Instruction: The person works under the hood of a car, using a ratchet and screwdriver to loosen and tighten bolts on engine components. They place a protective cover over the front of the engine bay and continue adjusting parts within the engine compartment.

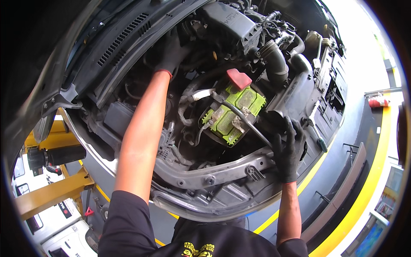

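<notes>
My left hand (172,52), in a black glove, reaches deep into the engine bay below the windscreen cowl. Its fingers are lost among dark parts, so what they touch is hidden. At the front crossmember (222,175), my gloved right hand (290,152) has thumb and fingers apart, beside the open end of the black air intake duct (295,92). Close to its thumb ends a dark bar (246,118) that slants across the green-topped car battery (227,124). Whether the hand touches the bar cannot be made out. A red terminal cover (239,79) sits at the battery's far edge.
A hand tool with a green-tipped handle (320,139) lies on the front panel, right of my right hand. The black engine cover (231,20) is at the back. A yellow lift arm (55,195) stands at the left. The raised hood (25,55) borders the left side.
</notes>
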Motion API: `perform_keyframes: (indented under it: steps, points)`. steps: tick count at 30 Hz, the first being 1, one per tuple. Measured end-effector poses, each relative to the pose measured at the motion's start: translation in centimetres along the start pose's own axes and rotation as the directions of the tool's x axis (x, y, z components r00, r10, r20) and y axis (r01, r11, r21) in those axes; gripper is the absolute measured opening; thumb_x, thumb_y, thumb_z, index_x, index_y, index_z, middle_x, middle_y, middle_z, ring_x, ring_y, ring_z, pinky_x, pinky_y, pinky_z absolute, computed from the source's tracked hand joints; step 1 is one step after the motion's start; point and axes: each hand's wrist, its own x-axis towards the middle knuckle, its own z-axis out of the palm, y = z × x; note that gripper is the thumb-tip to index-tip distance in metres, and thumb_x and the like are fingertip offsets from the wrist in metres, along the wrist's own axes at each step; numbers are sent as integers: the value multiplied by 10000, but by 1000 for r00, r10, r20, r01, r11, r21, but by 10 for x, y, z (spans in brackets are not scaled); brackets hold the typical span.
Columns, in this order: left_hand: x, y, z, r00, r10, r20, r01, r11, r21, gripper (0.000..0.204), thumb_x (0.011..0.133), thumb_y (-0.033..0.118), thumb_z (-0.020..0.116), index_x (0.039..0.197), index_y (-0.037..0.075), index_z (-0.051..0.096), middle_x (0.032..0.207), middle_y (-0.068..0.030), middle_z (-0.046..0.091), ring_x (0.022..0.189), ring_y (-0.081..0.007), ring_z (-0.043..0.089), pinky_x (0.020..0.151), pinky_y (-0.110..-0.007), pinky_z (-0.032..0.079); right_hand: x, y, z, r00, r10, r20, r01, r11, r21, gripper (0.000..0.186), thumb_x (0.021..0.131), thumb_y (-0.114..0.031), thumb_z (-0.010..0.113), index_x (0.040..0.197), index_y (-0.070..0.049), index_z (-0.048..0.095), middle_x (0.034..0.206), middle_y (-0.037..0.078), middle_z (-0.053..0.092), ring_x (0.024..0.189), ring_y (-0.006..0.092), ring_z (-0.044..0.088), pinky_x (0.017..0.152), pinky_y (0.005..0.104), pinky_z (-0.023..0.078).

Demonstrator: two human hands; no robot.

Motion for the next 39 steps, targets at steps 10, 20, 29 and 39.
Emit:
perform_keyframes:
  steps: [10,20,29,39]
  points:
    - [-7,-50,-13,982,-139,124,155,979,-129,1012,920,399,879,1742,86,378,1645,-279,559,1548,-465,518,1275,-522,449,4,-4,2,999,-34,-38,36,998,46,685,931,-99,817,1590,-159,639,1503,185,621,1394,404,592,1177,521,503]
    - [2,11,-27,997,58,54,-69,968,239,1073,970,506,829,1763,8,306,1795,-301,339,1628,-473,404,1307,-511,410,3,2,0,999,-25,-33,27,998,63,679,958,-168,816,1608,-166,619,1532,179,598,1415,416,572,1202,535,477]
    - [-12,89,-145,845,31,533,-225,926,303,791,1048,517,730,1648,38,544,1766,-225,446,1618,-445,431,1318,-550,379,1,4,0,998,-13,-65,21,993,115,627,969,-204,807,1573,-192,641,1498,156,627,1364,421,603,1127,546,517]
    - [-176,234,-311,712,137,688,-128,990,-64,513,1053,286,759,1506,54,692,1579,-199,667,1470,-394,621,1232,-491,473,-35,15,-39,893,-117,-434,240,941,240,355,900,-92,803,1249,-151,773,1193,82,751,1156,348,697,993,487,532]
